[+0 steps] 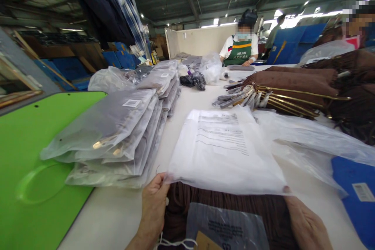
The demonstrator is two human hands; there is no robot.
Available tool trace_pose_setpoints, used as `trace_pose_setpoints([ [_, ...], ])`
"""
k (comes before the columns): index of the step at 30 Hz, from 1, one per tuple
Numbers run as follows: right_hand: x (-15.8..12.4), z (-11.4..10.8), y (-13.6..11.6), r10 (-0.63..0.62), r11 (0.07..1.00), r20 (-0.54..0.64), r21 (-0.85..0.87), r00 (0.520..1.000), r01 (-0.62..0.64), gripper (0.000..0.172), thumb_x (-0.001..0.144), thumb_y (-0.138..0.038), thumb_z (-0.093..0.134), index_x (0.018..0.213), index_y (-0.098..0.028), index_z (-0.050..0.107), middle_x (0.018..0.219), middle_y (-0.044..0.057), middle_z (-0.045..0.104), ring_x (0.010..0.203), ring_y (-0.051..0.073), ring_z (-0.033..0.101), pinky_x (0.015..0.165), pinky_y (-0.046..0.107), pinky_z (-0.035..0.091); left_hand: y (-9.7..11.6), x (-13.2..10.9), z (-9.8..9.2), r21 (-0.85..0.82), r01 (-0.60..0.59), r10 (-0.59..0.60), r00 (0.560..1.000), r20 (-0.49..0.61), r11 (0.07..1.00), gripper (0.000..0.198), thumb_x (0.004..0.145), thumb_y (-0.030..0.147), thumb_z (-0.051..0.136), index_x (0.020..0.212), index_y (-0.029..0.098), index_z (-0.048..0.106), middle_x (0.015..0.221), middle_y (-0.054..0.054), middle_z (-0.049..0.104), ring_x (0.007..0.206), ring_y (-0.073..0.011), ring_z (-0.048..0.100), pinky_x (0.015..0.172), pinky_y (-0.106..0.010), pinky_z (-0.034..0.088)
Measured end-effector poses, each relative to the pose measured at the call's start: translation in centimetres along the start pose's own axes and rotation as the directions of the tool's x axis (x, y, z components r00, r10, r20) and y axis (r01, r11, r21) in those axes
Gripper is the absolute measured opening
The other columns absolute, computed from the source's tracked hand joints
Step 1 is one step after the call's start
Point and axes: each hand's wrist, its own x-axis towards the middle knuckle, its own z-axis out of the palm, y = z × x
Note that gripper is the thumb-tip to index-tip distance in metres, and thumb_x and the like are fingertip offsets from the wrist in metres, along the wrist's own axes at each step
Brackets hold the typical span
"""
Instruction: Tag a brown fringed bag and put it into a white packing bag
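A frosted plastic bag (222,152) with printed text lies flat in front of me, its near edge stretched between my two hands. My left hand (155,203) pinches the bag's near left corner between thumb and fingers. At the near right corner, my right hand (304,218) grips the edge, with its fingertips partly hidden by the plastic. Under and before that edge is a dark brown pleated garment (275,215). On the garment rest a small clear printed pouch (228,222), a tan card tag (205,241) and a white cord (175,242).
Bagged grey garments (117,117) are stacked at left beside a green board (29,140). Brown garments on gold hangers (293,86) lie at right, above more clear plastic bags (310,136) and a blue sheet (351,199). A co-worker in a green apron (241,50) stands across the table.
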Motion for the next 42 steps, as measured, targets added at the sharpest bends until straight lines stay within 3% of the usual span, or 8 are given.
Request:
trace_pose_setpoints([
  [7, -0.1, -0.3, 0.5, 0.056, 0.998, -0.028, -0.031, 0.998, -0.057, 0.073, 0.069, -0.067, 0.04, 0.113, -0.012, 0.058, 0.13, 0.015, 0.054, 0.13, 0.025, 0.037, 0.111, 0.038, 0.024, -0.8, -0.7, -1.3, 0.342, -0.186, 0.183, 0.982, 0.04, 0.921, 0.035, 0.073, 0.051, 0.057, 0.081, 0.018, 0.067, 0.067, 0.002, 0.065, 0.067, -0.0166, 0.058, 0.062, -0.022, 0.044],
  [14, -1.9, -0.7, 0.7, 0.022, 1.0, -0.05, -0.001, 0.999, -0.023, 0.065, 0.071, -0.067, 0.038, 0.098, -0.016, 0.068, 0.112, 0.008, 0.067, 0.122, 0.029, 0.047, 0.106, 0.039, 0.033, -1.6, -0.5, -2.0, 0.426, -0.096, 0.086, 0.995, 0.043, 0.899, 0.047, 0.066, 0.062, 0.055, 0.079, 0.019, 0.068, 0.066, 0.001, 0.066, 0.067, -0.0193, 0.06, 0.061, -0.023, 0.046],
  [21, -3.4, -2.1, 2.1, 0.018, 0.999, -0.04, -0.05, 0.999, -0.02, 0.059, 0.074, -0.063, 0.04, 0.102, -0.02, 0.069, 0.112, 0.003, 0.068, 0.116, 0.026, 0.053, 0.095, 0.032, 0.045, -2.2, -0.4, -2.6, 0.419, 0.05, -0.091, 0.993, 0.078, 0.906, 0.057, 0.061, 0.068, 0.056, 0.088, 0.019, 0.066, 0.07, 0.001, 0.069, 0.071, -0.0215, 0.062, 0.059, -0.023, 0.048],
  [29, -4.0, -1.9, 3.6, 0.024, 0.988, -0.151, -0.145, 0.988, -0.046, 0.05, 0.078, -0.054, 0.035, 0.097, -0.023, 0.07, 0.105, 0.002, 0.07, 0.11, 0.027, 0.056, 0.087, 0.035, 0.049, -2.0, -0.8, -2.4, 0.494, -0.003, -0.023, 0.999, 0.045, 0.869, 0.053, 0.06, 0.066, 0.056, 0.084, 0.02, 0.068, 0.07, 0.001, 0.069, 0.069, -0.0214, 0.063, 0.058, -0.023, 0.048],
  [32, -4.4, -1.6, 2.5, 0.036, 0.995, -0.143, -0.085, 0.989, -0.048, 0.054, 0.078, -0.055, 0.034, 0.101, -0.02, 0.067, 0.109, 0.005, 0.068, 0.114, 0.028, 0.053, 0.097, 0.037, 0.041, -1.7, -0.7, -2.1, 0.524, -0.039, 0.013, 0.999, 0.053, 0.851, 0.051, 0.061, 0.065, 0.054, 0.082, 0.021, 0.068, 0.069, 0.001, 0.07, 0.068, -0.0218, 0.064, 0.058, -0.023, 0.048],
  [35, -4.9, -1.8, 1.7, 0.135, 0.991, -0.153, 0.027, 0.979, -0.132, 0.054, 0.075, -0.059, 0.041, 0.105, -0.019, 0.063, 0.111, 0.005, 0.067, 0.114, 0.029, 0.051, 0.098, 0.037, 0.039, -1.6, -0.6, -2.1, 0.563, -0.023, 0.001, 0.999, 0.04, 0.826, 0.051, 0.062, 0.066, 0.049, 0.081, 0.022, 0.066, 0.069, 0.002, 0.07, 0.067, -0.0215, 0.065, 0.058, -0.023, 0.047],
  [39, -5.4, -2.1, 2.2, 0.181, 0.944, -0.032, 0.284, 0.983, -0.165, 0.047, 0.072, -0.055, 0.055, 0.102, -0.018, 0.06, 0.103, 0.003, 0.069, 0.103, 0.025, 0.058, 0.086, 0.029, 0.047, -1.9, -0.3, -2.8, 0.611, -0.034, 0.007, 0.999, 0.048, 0.791, 0.043, 0.062, 0.063, 0.049, 0.075, 0.024, 0.065, 0.067, 0.003, 0.069, 0.067, -0.0218, 0.065, 0.056, -0.024, 0.047],
  [42, -5.8, -2.5, 2.6, 0.116, 0.91, 0.087, 0.389, 0.989, -0.141, 0.038, 0.081, -0.05, 0.049, 0.101, -0.018, 0.058, 0.09, 0.002, 0.07, 0.09, 0.022, 0.064, 0.074, 0.028, 0.051, -2.2, -0.3, -2.3, 0.583, -0.138, 0.137, 0.989, 0.047, 0.801, 0.033, 0.071, 0.056, 0.053, 0.076, 0.024, 0.064, 0.071, 0.002, 0.068, 0.068, -0.0204, 0.065, 0.057, -0.025, 0.049],
])
